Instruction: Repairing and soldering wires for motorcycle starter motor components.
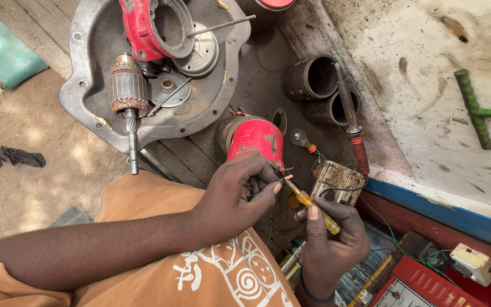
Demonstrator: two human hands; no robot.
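Both our hands are closed at frame centre, left hand (240, 190) pinching a wire at the red motor housing (255, 142), right hand (331, 239) gripping the yellow screwdriver (312, 206); armature (127, 91) lies apart, so reassembly remains.

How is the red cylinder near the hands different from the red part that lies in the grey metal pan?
The red cylinder lies on the dark bench beside the left hand; the red part rests in the grey metal pan. The cylinder looks like a closed round body; the part is an open ring-shaped housing one can see through. Both are red, worn and chipped.
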